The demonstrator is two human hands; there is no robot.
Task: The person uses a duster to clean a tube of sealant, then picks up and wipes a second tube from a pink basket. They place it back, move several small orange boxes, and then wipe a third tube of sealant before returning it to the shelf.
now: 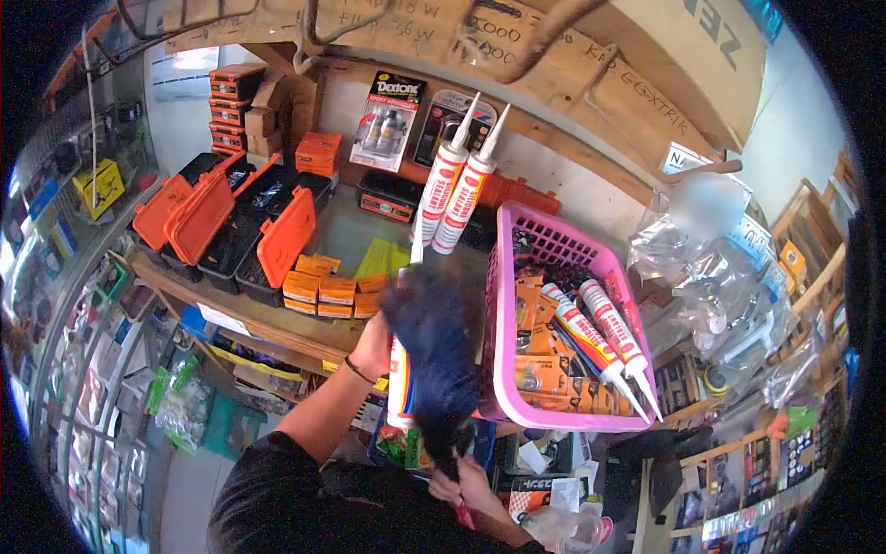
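My left hand, a dark band at its wrist, is closed round a silicone sealant tube held upright, nozzle up. A dark blue, fluffy duster covers much of that tube and part of the fingers. Low in the view, my right hand grips the duster near its reddish handle. Beyond them, two more sealant tubes stand side by side on the shelf. To the right, a pink basket holds orange packets and further sealant tubes with nozzles pointing toward me.
Open orange-and-black cases and small orange boxes sit on the left of the shelf. Packaged adhesive leans against the back. Metal hooks hang overhead. Clear plastic bags are at right.
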